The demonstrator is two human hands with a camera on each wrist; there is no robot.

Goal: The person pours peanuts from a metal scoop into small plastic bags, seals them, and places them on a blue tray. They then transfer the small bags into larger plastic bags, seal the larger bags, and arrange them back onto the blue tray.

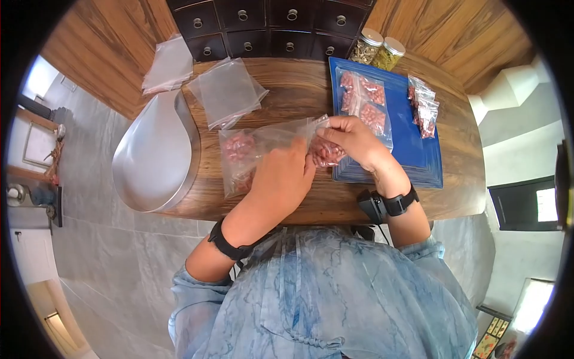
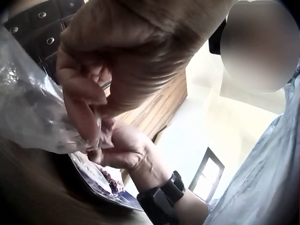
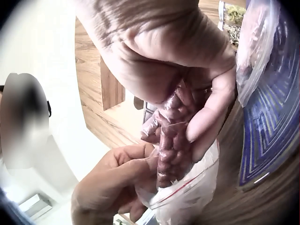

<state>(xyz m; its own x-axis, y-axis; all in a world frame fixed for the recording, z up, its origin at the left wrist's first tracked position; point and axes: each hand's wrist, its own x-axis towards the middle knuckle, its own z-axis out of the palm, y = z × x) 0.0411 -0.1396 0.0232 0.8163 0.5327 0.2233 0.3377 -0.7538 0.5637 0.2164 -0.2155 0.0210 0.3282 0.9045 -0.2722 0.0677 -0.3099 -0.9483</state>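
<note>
Head view. Both hands meet over the middle of the wooden tabletop (image 1: pixel 287 90). Left hand (image 1: pixel 281 176) lies on a large clear bag (image 1: pixel 251 152), fingers curled onto its right-hand end. The bag lies flat, running left from the hand, with reddish-brown nuts bunched inside near its left half. Right hand (image 1: pixel 353 140) pinches a small packet of nuts (image 1: pixel 326 152) at the large bag's mouth, just left of the blue tray (image 1: pixel 418 149). The packet sits between the two hands and touches both.

On the tray lies a filled bag of nut packets (image 1: pixel 363 99); two more packets (image 1: pixel 423 107) lie at its right edge. Two jars (image 1: pixel 376 51) stand at the tray's far end. Empty clear bags (image 1: pixel 227 93) lie far left. A metal pan (image 1: pixel 155 155) overhangs the tabletop's left edge. A dark drawer cabinet (image 1: pixel 269 24) stands beyond.

Left wrist view. Left hand (image 2: pixel 93 89) has thumb and fingers closed on crinkled clear plastic of the bag (image 2: pixel 28 108). Right hand (image 2: pixel 124 150) is directly below it, fingers touching the same plastic. A corner of the tray (image 2: pixel 101 183) shows beneath.

Right wrist view. Right hand (image 3: pixel 187 70) clamps the packet of nuts (image 3: pixel 171 145) between thumb and fingers; the packet hangs down into the open bag mouth (image 3: pixel 187 197). Left hand (image 3: pixel 112 187) holds the bag's edge just below and left. The tray (image 3: pixel 272 117) is on the right.
</note>
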